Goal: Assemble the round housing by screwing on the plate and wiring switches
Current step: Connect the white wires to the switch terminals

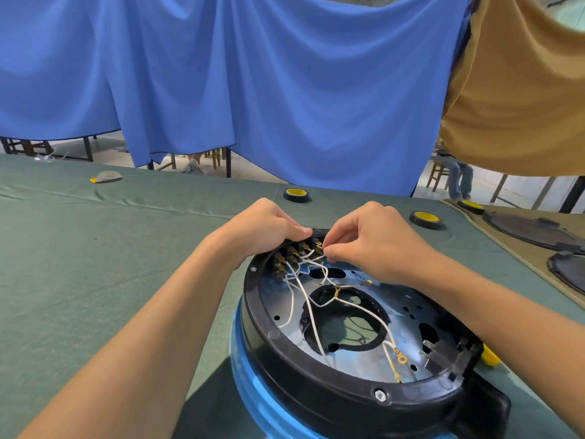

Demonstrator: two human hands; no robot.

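Housing (316, 386) holding plate (406, 315), white wires (311, 316), right hand (376, 245) pinching one

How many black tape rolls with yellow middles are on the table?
3. One tape roll sits on the green cloth near its far edge; a second tape roll right of it; a third tape roll on the tan mat. The housing may hide more.

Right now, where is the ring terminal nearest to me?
The ring terminal lies on the metal plate, at its near right in the head view, just left of the black connector block.
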